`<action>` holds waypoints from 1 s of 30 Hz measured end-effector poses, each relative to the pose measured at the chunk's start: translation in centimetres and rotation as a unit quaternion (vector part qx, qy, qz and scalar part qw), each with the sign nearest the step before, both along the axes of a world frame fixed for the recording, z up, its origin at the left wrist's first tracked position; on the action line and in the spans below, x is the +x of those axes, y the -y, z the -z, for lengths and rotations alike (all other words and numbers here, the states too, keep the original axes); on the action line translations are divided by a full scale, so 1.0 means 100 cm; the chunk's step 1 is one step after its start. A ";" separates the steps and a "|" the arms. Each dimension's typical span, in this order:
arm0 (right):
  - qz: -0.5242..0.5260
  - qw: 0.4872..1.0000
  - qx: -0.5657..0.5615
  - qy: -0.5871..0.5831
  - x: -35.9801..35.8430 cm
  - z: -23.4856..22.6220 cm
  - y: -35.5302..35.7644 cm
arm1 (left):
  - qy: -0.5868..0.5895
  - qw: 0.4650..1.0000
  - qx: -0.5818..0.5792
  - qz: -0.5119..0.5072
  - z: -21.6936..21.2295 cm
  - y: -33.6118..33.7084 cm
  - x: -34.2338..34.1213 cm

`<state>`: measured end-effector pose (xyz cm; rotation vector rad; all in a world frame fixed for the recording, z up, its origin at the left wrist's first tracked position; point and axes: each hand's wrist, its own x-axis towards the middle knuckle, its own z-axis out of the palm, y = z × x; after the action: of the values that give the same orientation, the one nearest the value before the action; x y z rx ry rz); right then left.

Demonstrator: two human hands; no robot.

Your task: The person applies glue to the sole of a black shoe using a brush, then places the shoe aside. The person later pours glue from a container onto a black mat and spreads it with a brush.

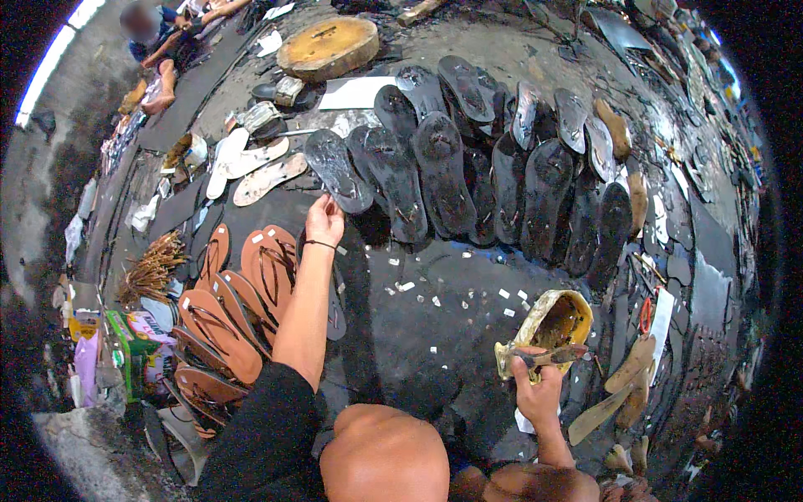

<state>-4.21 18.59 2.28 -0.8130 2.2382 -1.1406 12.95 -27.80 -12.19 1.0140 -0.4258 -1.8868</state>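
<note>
My left hand (324,222) reaches out to a row of dark soles, its fingers closed on the near end of a shiny black sandal sole (338,170). More black soles (443,171) lie overlapping to the right of it. In my right hand (539,389) is a flat, brown, brush-like tool (556,355), held across the mouth of a glue-crusted yellowish pot (535,316). The tool's far end is hard to make out against the pot. Brown flip-flops with dark straps (219,330) are heaped beside my left forearm.
Pale soles (269,165) lie beyond the brown flip-flops. A round wood block (328,48) stands at the back. Wooden foot shapes (633,372) and red-handled scissors (646,315) lie at the right. Small white scraps dot the dark floor mat (418,335). Another person (159,50) sits far left.
</note>
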 end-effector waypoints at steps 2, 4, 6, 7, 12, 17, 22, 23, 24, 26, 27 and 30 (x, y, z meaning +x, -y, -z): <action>0.037 0.999 0.017 0.019 -0.005 -0.001 -0.007 | 0.041 0.998 0.024 -0.037 -0.013 -0.028 0.005; 0.093 0.996 0.004 0.000 -0.017 0.003 -0.021 | 0.428 0.850 -0.302 0.055 -0.034 -0.084 0.033; 0.160 0.986 -0.025 -0.051 -0.036 0.013 -0.038 | 0.752 0.449 -0.476 0.074 -0.054 -0.138 0.063; 0.184 0.982 0.015 -0.032 -0.045 0.021 -0.044 | 0.801 0.407 -0.416 0.143 -0.062 -0.155 0.073; 0.138 0.946 0.130 -0.262 -0.069 0.053 -0.041 | 0.824 0.397 -0.337 0.222 -0.074 -0.182 0.092; 0.104 0.977 0.101 -0.154 -0.072 0.047 -0.041 | 0.819 0.414 -0.351 0.187 -0.089 -0.187 0.091; -0.028 0.912 0.400 -0.084 -0.059 0.010 -0.092 | 0.605 0.578 -0.509 0.201 -0.109 -0.242 0.089; -0.003 0.963 0.265 -0.059 -0.053 0.006 -0.101 | 0.560 0.577 -0.556 0.210 -0.107 -0.253 0.086; 0.036 0.989 0.143 -0.028 -0.049 0.002 -0.107 | 0.540 0.578 -0.551 0.266 -0.102 -0.263 0.083; -0.016 0.974 0.178 -0.139 -0.044 -0.005 -0.116 | 0.547 0.542 -0.539 0.343 -0.090 -0.283 0.082; -0.052 0.959 0.212 -0.181 -0.043 -0.008 -0.118 | 0.557 0.508 -0.511 0.413 -0.081 -0.289 0.082; -0.164 0.888 0.409 0.132 -0.042 -0.019 -0.119 | 0.477 0.454 -0.634 0.405 -0.057 -0.298 0.089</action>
<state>-8.38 30.54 4.19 -0.5818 1.9629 -0.0816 21.87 1.95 -6.54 0.5723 -2.8508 -0.6846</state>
